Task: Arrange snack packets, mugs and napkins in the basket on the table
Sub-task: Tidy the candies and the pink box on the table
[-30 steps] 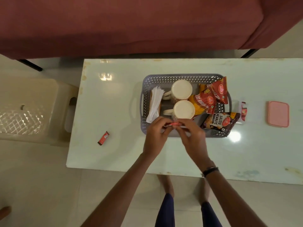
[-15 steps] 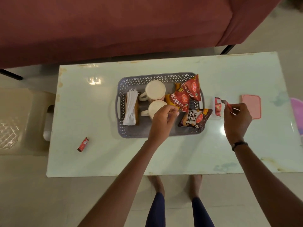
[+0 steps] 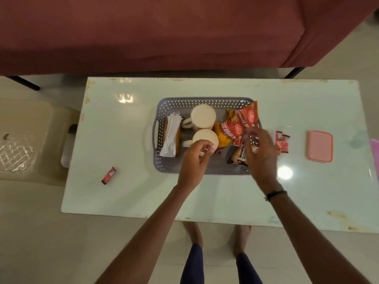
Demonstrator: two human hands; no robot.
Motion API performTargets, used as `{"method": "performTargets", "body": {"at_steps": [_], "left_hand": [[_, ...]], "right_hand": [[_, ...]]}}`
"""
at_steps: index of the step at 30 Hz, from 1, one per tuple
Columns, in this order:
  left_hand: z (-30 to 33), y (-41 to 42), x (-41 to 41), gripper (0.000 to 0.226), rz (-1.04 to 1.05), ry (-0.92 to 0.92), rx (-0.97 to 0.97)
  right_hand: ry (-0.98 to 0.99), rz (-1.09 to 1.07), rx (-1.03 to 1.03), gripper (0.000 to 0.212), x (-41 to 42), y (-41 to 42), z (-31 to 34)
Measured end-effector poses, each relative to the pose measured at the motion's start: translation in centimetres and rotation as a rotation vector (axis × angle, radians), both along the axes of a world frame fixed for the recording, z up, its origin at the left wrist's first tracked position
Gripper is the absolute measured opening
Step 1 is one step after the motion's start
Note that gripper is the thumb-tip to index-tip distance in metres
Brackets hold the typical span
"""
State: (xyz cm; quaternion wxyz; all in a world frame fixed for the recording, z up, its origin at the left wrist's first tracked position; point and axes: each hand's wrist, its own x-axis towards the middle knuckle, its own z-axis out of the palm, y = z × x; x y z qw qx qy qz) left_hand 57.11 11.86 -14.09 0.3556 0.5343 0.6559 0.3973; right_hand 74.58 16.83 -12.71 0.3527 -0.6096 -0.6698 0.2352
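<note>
A grey perforated basket (image 3: 205, 101) stands mid-table. It holds white napkins (image 3: 171, 136) at its left, two cream mugs (image 3: 203, 116) (image 3: 206, 136) in the middle, and red snack packets (image 3: 247, 117) and a peanut packet (image 3: 239, 159) at its right. My left hand (image 3: 193, 160) hovers at the near mug's front edge, its fingers pinched on a small pale piece. My right hand (image 3: 260, 152) is blurred over the basket's right side, with the fingers spread and nothing seen in it.
Small red sachets (image 3: 282, 141) lie just right of the basket, with a pink lidded box (image 3: 319, 148) beyond them. Another red sachet (image 3: 108, 175) lies near the glossy table's (image 3: 123, 140) front left. A maroon sofa (image 3: 143, 31) stands behind, and a beige stool (image 3: 24, 140) to the left.
My hands parted from the sachet they held together. The right hand went right to the sachets beside the basket, left its red piece there and swung back. The left hand stayed by the near mug.
</note>
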Motion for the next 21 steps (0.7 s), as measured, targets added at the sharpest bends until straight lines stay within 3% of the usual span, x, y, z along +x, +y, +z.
{"method": "performTargets", "body": {"at_steps": [4, 8, 16, 21], "left_hand": [[-0.1, -2.3, -5.8, 0.016, 0.106, 0.009, -0.011], [-1.5, -5.6, -12.9, 0.01, 0.294, 0.065, -0.083], [-6.4, -11.9, -23.7, 0.013, 0.483, 0.373, -0.28], [-8.5, -12.6, -25.5, 0.029, 0.483, 0.425, -0.439]], "right_hand": [[-0.104, 0.397, 0.071, 0.018, -8.5, -2.2, 0.0], [-0.09, 0.659, 0.071, 0.017, -16.7, -4.5, -1.3], [-0.146, 0.809, -0.171, 0.025, -26.8, -8.8, -5.5], [-0.18, 0.808, -0.294, 0.03, -28.8, -9.8, -7.2]]}}
